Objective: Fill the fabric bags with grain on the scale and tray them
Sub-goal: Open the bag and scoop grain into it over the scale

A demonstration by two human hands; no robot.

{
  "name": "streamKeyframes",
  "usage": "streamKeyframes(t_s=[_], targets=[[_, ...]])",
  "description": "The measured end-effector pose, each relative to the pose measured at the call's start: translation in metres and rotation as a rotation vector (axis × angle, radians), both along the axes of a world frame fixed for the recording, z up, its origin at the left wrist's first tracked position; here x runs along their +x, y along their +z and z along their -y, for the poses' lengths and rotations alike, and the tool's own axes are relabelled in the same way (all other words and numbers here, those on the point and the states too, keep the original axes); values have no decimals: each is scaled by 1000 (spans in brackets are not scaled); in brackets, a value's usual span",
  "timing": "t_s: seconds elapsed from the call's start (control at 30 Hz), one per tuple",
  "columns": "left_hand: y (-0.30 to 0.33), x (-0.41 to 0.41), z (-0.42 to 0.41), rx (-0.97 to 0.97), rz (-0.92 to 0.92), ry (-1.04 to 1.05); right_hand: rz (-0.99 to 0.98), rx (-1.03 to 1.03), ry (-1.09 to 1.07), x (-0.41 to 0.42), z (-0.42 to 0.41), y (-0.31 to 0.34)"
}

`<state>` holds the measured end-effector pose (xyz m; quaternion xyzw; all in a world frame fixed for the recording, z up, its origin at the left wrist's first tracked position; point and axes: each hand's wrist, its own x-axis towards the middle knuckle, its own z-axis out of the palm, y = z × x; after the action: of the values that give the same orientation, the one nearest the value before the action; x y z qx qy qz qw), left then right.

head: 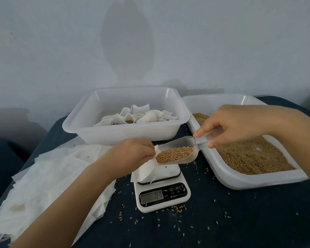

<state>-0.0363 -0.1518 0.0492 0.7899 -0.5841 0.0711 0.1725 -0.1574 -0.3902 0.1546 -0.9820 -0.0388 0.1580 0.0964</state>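
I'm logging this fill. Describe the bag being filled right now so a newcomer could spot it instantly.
Find the white digital kitchen scale at the centre of the dark cloth. The white fabric bag lies on its platform, its mouth pinched by the left hand. Unlike the flat empties stacked to its left, a clear plastic scoop of grain sits at its mouth.

dark blue cloth point(240, 221) on table | pale wall point(61, 51) behind

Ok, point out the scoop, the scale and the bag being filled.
scoop point(175, 154): head view, on its grain-filled bowl.
scale point(161, 203): head view, on its white front beside the display.
bag being filled point(147, 170): head view, on its white cloth side.
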Motion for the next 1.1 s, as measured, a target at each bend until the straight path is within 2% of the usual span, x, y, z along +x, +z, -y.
streamKeyframes(t_s=[1.1], targets=[[4, -7, -8, -86, -2, -55, -6, -180, -13, 9, -28, 35]])
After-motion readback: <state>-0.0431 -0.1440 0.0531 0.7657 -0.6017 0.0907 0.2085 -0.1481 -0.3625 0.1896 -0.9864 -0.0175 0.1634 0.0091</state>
